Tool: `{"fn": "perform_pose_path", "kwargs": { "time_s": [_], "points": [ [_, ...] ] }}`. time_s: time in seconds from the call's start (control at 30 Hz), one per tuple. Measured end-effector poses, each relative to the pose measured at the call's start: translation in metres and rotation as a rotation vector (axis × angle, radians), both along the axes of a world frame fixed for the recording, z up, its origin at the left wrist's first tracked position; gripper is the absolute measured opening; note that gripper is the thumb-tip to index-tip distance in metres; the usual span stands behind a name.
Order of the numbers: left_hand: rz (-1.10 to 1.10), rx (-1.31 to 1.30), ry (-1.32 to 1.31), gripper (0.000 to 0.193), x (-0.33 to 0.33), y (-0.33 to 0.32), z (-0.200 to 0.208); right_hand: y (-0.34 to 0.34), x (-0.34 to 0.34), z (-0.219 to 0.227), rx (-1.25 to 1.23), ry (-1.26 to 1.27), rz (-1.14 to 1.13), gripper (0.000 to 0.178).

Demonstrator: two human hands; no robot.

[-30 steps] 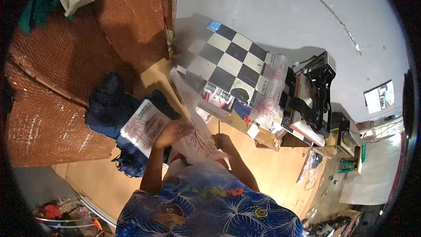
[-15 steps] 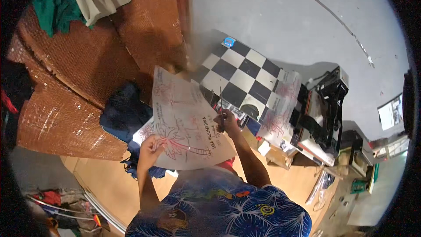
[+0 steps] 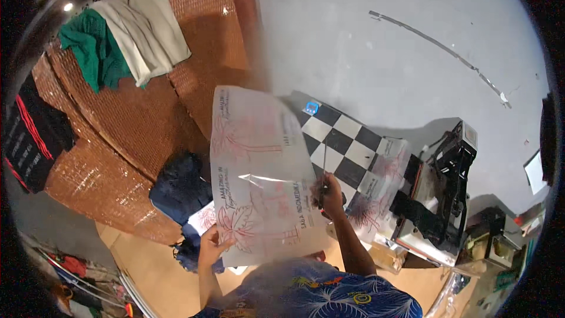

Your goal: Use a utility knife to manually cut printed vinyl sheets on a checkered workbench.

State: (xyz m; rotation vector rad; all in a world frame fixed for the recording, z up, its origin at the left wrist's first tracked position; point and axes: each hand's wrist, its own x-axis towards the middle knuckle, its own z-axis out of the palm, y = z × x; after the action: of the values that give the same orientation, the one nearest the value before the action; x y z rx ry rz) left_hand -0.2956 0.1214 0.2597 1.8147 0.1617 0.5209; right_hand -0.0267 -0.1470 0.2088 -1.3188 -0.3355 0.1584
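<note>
My left hand [image 3: 210, 247] pinches the lower left edge of a large translucent film sheet [image 3: 259, 159]. Red palm tree drawings and dark lettering cover the sheet, which bulges and catches the light. At its right edge, my right hand [image 3: 332, 195] is closed round the dark handles of a pair of scissors [image 3: 326, 156], whose thin blades point up and away from me. Whether the blades touch the film cannot be made out. Behind the sheet, a dark navy cloth [image 3: 176, 185] and a small white printed piece [image 3: 202, 218] show beside my left hand.
A black-and-white checkered surface [image 3: 344, 144] holds a small blue device [image 3: 311, 108] at its far corner. Another printed film [image 3: 385, 176] lies along its right side. A black heat press [image 3: 453, 182] stands further right. Green and cream cloths [image 3: 147, 29] hang over brown woven matting [image 3: 141, 123].
The film sheet has turned more upright and spread out in front of me. Both hands appear lower in view, the right one further right, as the whole view has shifted.
</note>
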Motion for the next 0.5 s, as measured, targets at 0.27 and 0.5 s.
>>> {"fn": "perform_pose_path", "kwargs": {
  "time_s": [0.27,0.5],
  "points": [
    [-0.272,-0.897,0.325,0.041,0.172,0.021,-0.094,-0.071,0.022,-0.067,0.196,0.176,-0.125,0.034],
    [-0.348,-0.368,0.358,0.015,0.306,-0.079,-0.075,-0.171,0.025,-0.079,0.623,0.681,-0.028,0.019]
  ]
}}
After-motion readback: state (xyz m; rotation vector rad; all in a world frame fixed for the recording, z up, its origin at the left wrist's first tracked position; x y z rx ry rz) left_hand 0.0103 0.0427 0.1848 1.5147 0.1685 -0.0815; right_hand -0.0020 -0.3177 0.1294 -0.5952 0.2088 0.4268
